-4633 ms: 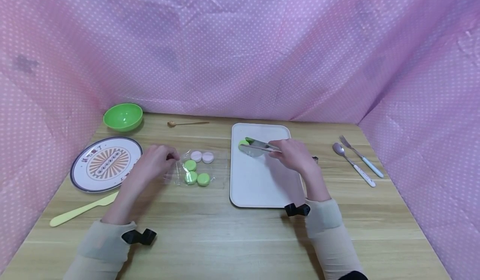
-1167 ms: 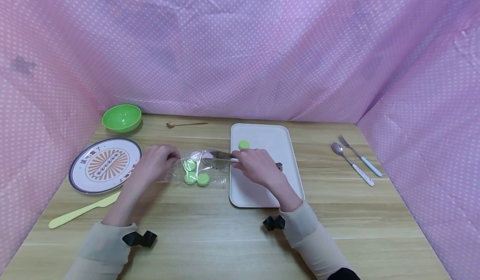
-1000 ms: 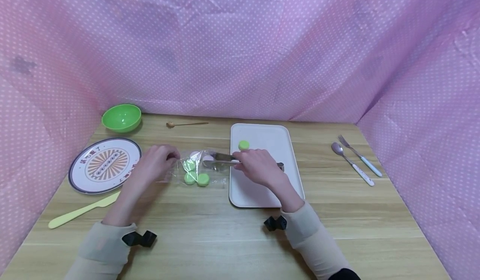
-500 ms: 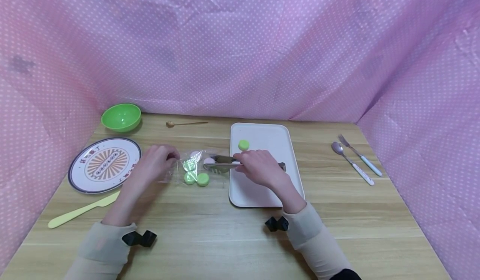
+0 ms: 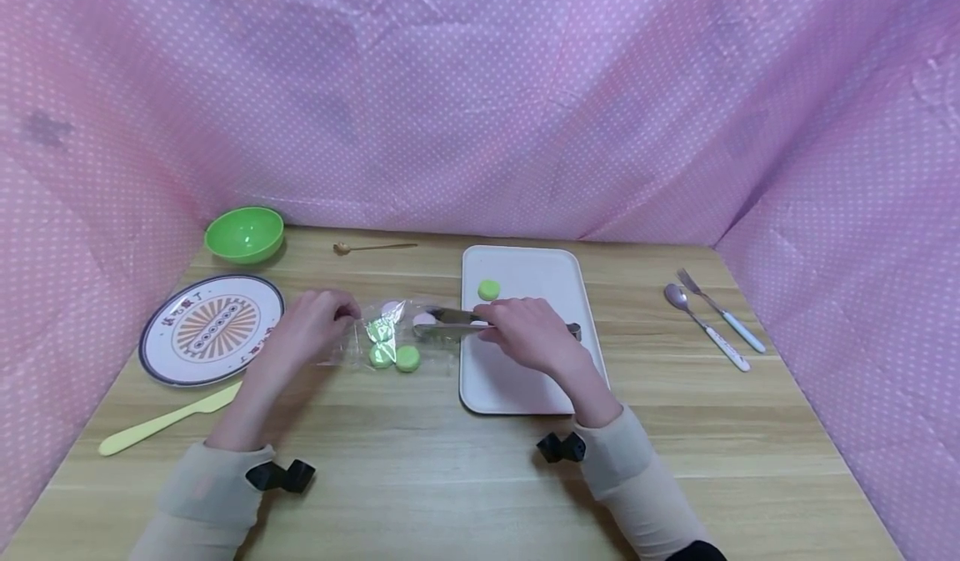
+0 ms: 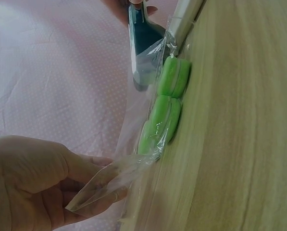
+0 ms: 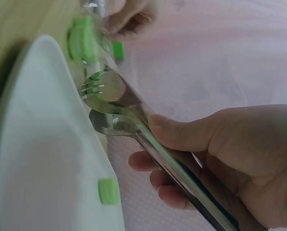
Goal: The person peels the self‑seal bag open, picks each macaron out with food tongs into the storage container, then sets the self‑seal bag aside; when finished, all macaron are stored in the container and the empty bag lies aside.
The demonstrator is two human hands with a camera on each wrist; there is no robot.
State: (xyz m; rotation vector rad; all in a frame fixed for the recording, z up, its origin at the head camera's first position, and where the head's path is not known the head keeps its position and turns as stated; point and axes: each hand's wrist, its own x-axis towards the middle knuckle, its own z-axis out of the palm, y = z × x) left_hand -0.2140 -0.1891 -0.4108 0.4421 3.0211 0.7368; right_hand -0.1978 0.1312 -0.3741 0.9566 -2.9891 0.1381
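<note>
Gleaming metal tongs, crinkled bag

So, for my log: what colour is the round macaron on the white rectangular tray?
The round macaron is light green, clearest in the head view.

The head view is bright and evenly lit, with soft shadows on the wooden table and the white tray. The 2 wrist views look dimmer, hazier and lower in contrast, the pink curtain softly out of focus. White glare streaks the clear bag; bright reflections run along the metal tongs.
</note>
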